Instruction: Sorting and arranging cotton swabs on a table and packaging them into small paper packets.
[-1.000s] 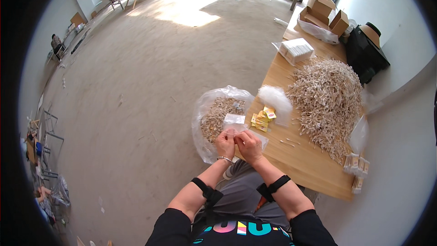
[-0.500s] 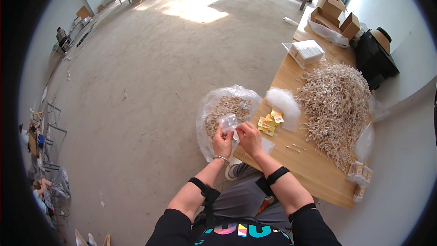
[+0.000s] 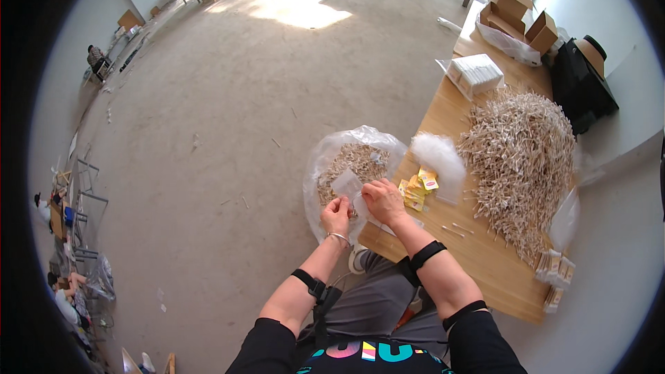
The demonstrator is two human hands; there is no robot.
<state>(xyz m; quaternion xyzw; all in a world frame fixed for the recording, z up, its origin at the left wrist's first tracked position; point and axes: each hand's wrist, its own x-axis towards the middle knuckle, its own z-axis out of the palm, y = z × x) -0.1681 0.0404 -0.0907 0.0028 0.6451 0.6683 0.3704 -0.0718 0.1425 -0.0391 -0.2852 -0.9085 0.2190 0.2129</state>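
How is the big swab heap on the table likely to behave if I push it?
The heap would probably crumble and spread rather than slide as one block, since it looks loose and jumbled. Single swabs, like the loose one beside it, are probably light, being so thin, and may roll if nudged, though their slightly bulkier tips could make them swivel.

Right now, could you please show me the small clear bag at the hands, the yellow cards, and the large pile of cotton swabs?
Small clear bag (image 3: 346, 183): head view, its upper part.
Yellow cards (image 3: 415, 192): head view, the cluster's middle.
Large pile of cotton swabs (image 3: 521, 159): head view, its middle.
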